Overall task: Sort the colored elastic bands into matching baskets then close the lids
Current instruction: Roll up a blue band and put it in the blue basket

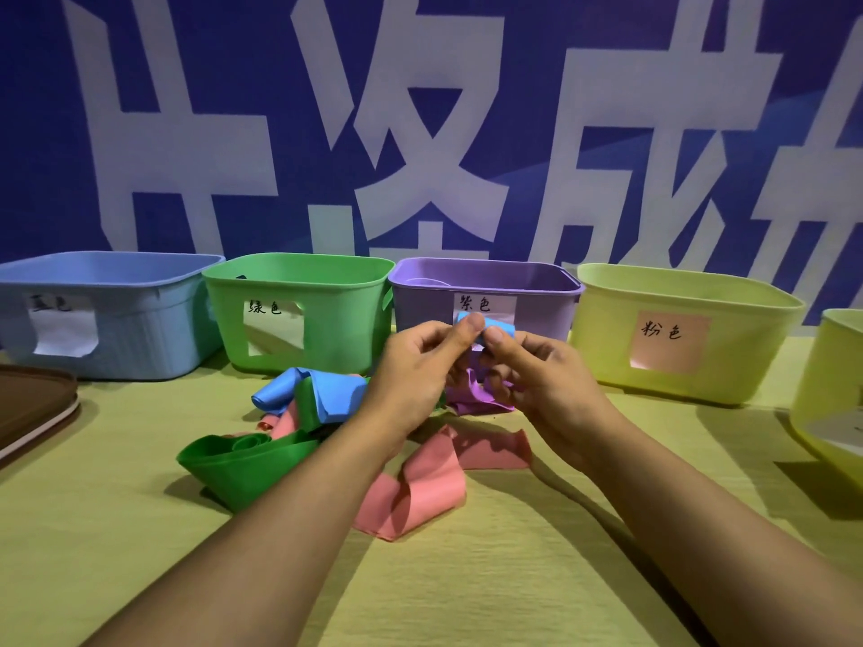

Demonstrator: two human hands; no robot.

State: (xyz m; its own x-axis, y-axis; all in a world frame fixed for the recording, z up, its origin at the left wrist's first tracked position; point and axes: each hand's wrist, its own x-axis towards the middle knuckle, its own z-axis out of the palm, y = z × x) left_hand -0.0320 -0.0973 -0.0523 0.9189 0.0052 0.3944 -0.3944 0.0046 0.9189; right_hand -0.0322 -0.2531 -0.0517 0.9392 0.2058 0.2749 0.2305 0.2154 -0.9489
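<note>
In front of the purple basket (485,291), left hand (415,366) and right hand (537,380) fingers pinch a rolled blue band (490,326), probably to carry it to the blue basket (107,315) at 10 o'clock; other bands litter the tabletop (140,530)

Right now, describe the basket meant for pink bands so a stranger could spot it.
Four plastic baskets line the blue banner wall. Go right past the purple plastic basket to the pale yellow-green plastic basket. It alone carries a pink paper label; no basket is itself pink.

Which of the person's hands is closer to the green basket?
Left. The left hand is just right of the green basket, in front of it; the right hand lies farther right, before the purple basket.
</note>
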